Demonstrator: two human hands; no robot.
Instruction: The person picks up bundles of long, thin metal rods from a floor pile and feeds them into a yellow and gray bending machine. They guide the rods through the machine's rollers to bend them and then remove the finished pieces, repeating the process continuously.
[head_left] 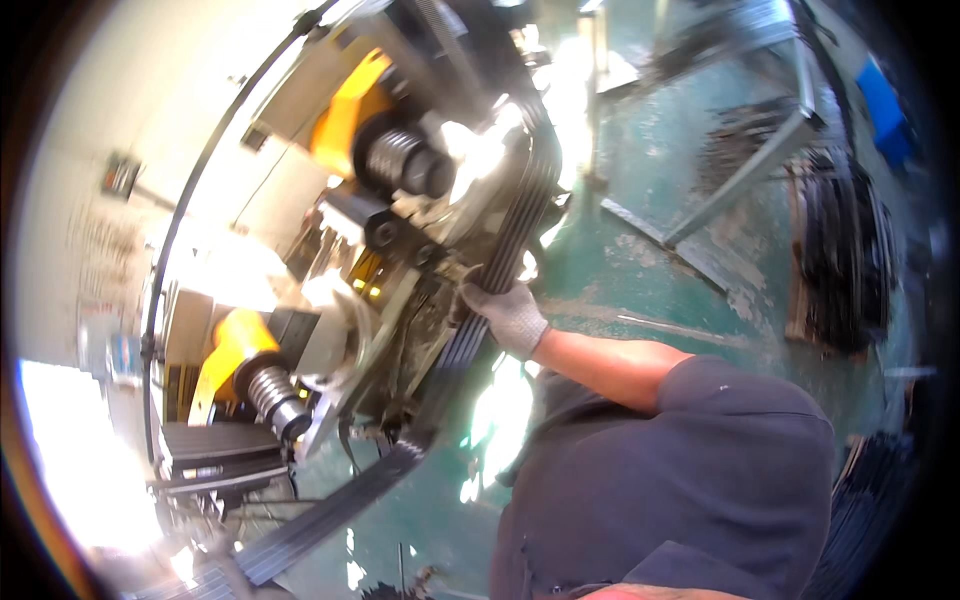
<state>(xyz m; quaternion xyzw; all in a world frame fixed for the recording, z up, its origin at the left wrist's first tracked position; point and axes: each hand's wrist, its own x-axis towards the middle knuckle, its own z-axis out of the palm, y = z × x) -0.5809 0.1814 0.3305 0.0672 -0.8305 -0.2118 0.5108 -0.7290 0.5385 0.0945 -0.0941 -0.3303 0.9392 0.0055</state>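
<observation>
My right hand (512, 318), in a pale knitted glove, is closed around a bundle of long, flat black strips (462, 345). Its thumb lies over the near face of the strips, while the remaining fingers are mostly hidden behind them. The bundle bends over at the top and runs down to the lower left. A sliver of bare skin shows at the bottom edge, but I see no left hand that I can make out. Beside the bundle stands a machine with two yellow arms (345, 115), each bearing a dark, ribbed cylinder (270, 395).
Stacked black strips (845, 260) stand at the right, near a grey metal frame (690, 185) on the worn green floor. A dark curved bar (180, 215) arches around the machine. A blurred grey shape (220, 550) at the lower left is unclear. Strong glare covers parts.
</observation>
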